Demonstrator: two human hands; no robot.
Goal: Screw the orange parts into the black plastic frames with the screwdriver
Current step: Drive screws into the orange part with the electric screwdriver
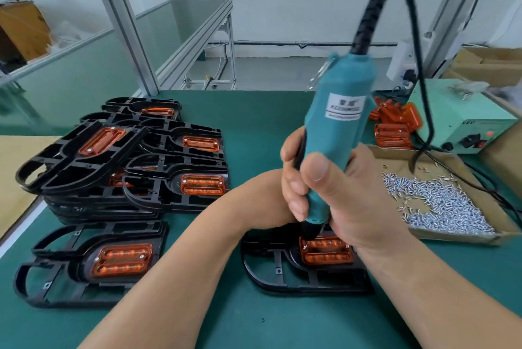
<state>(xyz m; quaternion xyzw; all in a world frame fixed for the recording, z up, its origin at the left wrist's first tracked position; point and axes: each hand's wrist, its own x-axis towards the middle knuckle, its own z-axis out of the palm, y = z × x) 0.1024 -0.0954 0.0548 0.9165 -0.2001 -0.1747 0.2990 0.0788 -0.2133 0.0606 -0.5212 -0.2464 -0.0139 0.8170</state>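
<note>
- Orange ribbed plastic part (326, 249) lies seated in a black plastic frame (282, 272) directly under the hands, and the teal electric screwdriver (336, 134) has its tip down at the part's far-left corner.
- The right hand (353, 187) is wrapped round the screwdriver.
- The left hand is hidden behind it, so I cannot tell its grip.
- Likely finished: the stacked frames (84, 168) to the left of the hands, each with an orange insert.
- Likely remaining: this part's fastening, and the loose orange pieces (395, 122) beyond the right hand. The small silver screws (440, 201) lie to its right on the green worktop (254, 137).
</note>
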